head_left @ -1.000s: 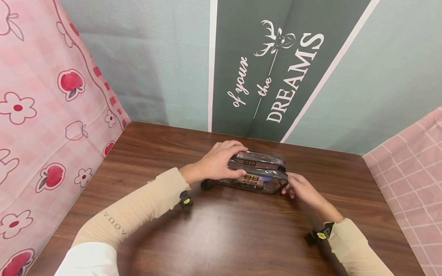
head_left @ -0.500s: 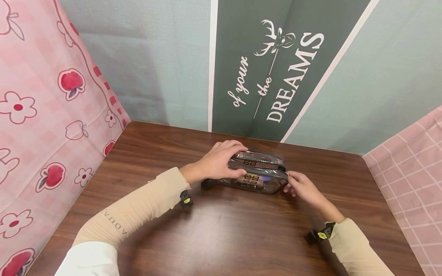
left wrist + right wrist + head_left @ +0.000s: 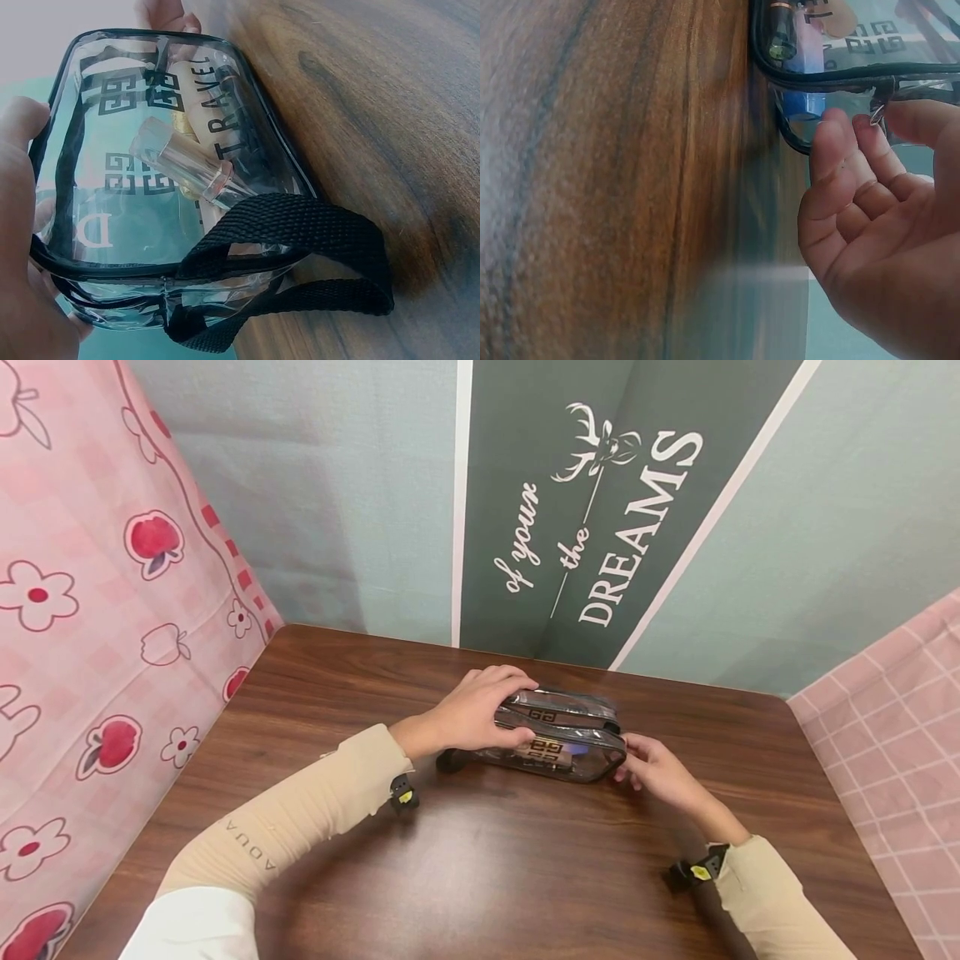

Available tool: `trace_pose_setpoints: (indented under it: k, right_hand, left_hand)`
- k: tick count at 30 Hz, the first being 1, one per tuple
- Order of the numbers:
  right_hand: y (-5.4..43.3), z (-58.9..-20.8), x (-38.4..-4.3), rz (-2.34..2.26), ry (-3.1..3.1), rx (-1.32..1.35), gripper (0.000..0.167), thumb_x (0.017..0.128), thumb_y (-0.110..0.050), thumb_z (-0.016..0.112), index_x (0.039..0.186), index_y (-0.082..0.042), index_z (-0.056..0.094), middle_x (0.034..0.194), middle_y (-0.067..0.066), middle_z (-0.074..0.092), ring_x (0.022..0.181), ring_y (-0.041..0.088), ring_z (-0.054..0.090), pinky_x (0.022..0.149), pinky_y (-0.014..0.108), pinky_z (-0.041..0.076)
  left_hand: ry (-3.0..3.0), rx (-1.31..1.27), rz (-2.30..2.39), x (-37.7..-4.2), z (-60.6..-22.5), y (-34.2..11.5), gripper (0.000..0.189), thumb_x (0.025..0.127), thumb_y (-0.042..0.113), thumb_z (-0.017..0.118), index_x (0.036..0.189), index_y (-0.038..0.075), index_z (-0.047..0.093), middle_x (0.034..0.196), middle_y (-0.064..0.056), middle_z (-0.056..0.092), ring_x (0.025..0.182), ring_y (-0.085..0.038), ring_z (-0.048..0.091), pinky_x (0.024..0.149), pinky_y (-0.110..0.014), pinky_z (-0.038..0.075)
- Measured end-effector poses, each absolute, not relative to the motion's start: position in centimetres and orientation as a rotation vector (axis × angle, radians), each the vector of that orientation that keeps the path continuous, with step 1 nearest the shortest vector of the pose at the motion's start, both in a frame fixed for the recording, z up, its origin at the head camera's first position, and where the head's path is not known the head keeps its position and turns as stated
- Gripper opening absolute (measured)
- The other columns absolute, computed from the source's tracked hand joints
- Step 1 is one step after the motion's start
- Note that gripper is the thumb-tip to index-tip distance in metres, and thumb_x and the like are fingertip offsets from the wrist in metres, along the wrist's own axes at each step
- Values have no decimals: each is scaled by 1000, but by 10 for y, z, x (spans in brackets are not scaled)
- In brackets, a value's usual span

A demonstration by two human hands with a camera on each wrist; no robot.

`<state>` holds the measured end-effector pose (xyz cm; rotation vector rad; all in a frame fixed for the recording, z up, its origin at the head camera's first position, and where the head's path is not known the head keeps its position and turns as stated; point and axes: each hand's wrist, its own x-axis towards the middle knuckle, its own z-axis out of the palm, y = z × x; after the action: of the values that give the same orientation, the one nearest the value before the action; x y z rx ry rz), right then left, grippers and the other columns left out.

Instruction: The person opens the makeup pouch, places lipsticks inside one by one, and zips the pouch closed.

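A clear toiletry bag (image 3: 588, 766) with black trim and dark printed emblems stands on the table. My left hand (image 3: 480, 710) grips its left part from above, thumb on the near side and fingers over the far side. At the right end, my right hand (image 3: 663, 774) pinches a small metal zipper pull (image 3: 877, 115) between thumb and index finger, the other fingers loosely bent. Through the clear plastic show a clear-capped tube (image 3: 184, 159) and a blue-and-pink bottle (image 3: 804, 79). A black webbing strap (image 3: 304, 217) loops from the bag's left end.
The brown wooden table (image 3: 450, 877) extends in front of the bag and to both sides. Behind it hangs a green curtain (image 3: 360, 510) with lettering. Pink patterned cloth (image 3: 82, 693) borders the left, pink checked cloth (image 3: 900, 760) the right.
My right hand's fingers shift very slightly at the bag's right end. The left hand and the bag stay in place.
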<state>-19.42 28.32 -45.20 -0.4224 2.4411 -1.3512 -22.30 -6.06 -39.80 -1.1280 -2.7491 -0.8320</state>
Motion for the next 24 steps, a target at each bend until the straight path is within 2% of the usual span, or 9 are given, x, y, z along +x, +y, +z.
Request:
trace_pose_setpoints:
  k: [4, 12, 17, 24]
  right_hand:
    - [283, -452, -195, -1347, 2446, -439, 17, 106, -9, 53, 101, 6, 59, 76, 12, 64, 62, 19, 59, 52, 28, 48]
    - [284, -453, -194, -1400, 2310, -509, 31, 110, -13, 42, 98, 10, 59, 74, 12, 61, 58, 20, 52, 47, 28, 40]
    - [286, -454, -195, -1481, 2313, -500, 28, 109, -8, 42, 94, 7, 60, 71, 8, 59, 53, 16, 48, 46, 27, 37]
    - [290, -451, -198, -1518, 2302, -559, 23, 104, 0, 40, 88, 4, 55, 70, 7, 60, 55, 10, 49, 47, 27, 37]
  left_hand:
    - [-2740, -1127, -832, -223, -398, -61, 68, 87, 48, 75, 143, 14, 56, 142, 0, 53, 131, -19, 47, 104, -39, 35]
    - [-2740, -1127, -827, -223, -402, -61, 68, 88, 50, 74, 144, 16, 56, 143, 1, 52, 132, -18, 46, 106, -39, 34]
    - [-2745, -1134, -848, -223, -402, -61, 68, 88, 49, 74, 144, 16, 54, 145, 1, 51, 134, -19, 44, 107, -41, 33]
    - [-2771, -1150, -855, -222, -401, -61, 69, 89, 49, 72, 145, 15, 51, 147, 0, 49, 136, -20, 42, 109, -43, 31]
